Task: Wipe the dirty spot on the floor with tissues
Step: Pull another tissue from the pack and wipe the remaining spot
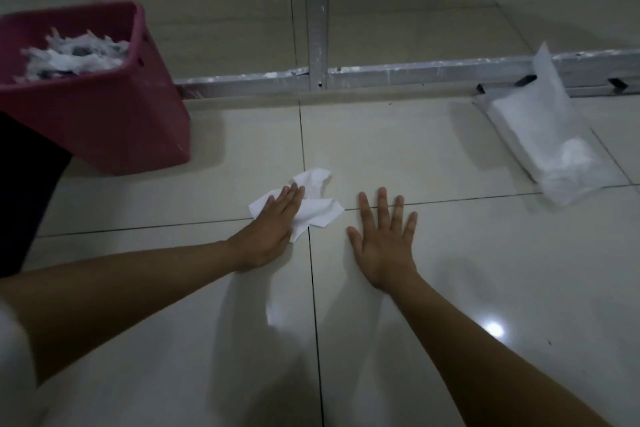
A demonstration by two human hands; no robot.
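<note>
Now | left hand flat, fingers together, pressing a crumpled tissue onto the floor at a tile joint | right hand beside it, fingers spread, palm down on bare tile | red bin far left | tissue pack far right.

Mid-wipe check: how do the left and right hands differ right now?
The left hand presses flat on a crumpled white tissue; the right hand rests on bare floor tile with nothing under it. The left hand's fingers are held together, the right hand's are spread. The left hand sits nearer the pink bin, the right nearer the tissue pack. Both lie palm-down.
</note>
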